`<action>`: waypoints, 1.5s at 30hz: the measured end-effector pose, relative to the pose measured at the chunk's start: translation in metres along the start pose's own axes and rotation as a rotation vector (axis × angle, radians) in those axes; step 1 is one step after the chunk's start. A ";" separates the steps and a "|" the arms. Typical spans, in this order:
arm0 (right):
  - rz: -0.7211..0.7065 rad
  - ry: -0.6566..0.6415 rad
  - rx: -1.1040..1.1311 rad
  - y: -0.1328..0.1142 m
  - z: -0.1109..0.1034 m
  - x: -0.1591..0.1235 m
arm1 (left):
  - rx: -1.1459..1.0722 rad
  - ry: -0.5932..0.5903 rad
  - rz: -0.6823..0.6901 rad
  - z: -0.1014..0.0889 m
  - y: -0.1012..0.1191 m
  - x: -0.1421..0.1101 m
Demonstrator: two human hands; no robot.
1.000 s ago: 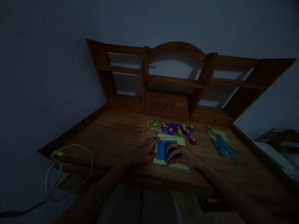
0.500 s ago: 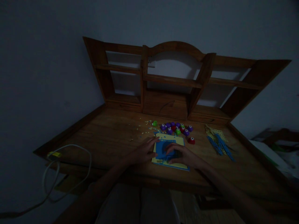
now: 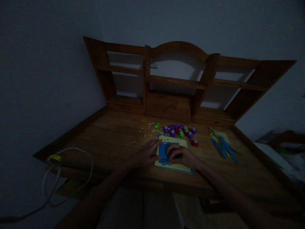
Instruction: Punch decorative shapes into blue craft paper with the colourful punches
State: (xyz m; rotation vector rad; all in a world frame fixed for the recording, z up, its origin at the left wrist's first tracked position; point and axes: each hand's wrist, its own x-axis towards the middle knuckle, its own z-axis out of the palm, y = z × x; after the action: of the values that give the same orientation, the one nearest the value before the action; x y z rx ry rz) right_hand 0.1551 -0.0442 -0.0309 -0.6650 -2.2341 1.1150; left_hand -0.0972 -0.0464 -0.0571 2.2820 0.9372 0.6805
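Observation:
A blue sheet (image 3: pixel 164 153) lies on top of a larger yellow sheet (image 3: pixel 184 168), with a blue edge showing beneath at the front. My left hand (image 3: pixel 148 155) rests at the left border of the sheets, thumb and fingers apart, the tips on the paper. Over the blue sheet is my right hand (image 3: pixel 183 156), its fingers bent and a gap between thumb and forefinger. A narrow blue strip shows near its thumb at the sheet's front edge. Several purple, red and green craft punches (image 3: pixel 181 133) with white buttons sit just behind the sheets.
Tiny punched-out bits (image 3: pixel 150 135) are scattered behind and left of the sheets, near a green punch (image 3: pixel 157 126) on its side. Yellow and blue perforated strips (image 3: pixel 222 144) lie at right. A wooden shelf unit (image 3: pixel 175 81) stands behind; a white cable (image 3: pixel 91 162) loops at left.
My right hand has shifted slightly left and its thumb has drawn nearer to the fingers over the blue sheet. My left hand has stayed in place.

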 end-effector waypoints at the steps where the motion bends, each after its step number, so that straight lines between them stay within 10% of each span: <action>1: 0.003 -0.008 0.009 0.000 -0.001 0.000 | -0.001 -0.004 -0.002 0.000 0.000 0.000; 45: 0.086 -0.089 -0.007 0.008 -0.026 -0.028 | -0.018 -0.041 -0.009 -0.004 0.004 0.000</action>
State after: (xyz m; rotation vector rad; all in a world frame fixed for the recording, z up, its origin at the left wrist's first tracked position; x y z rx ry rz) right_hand 0.1945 -0.0439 -0.0311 -0.7338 -2.3041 1.2006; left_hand -0.0977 -0.0476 -0.0513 2.2665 0.9183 0.6336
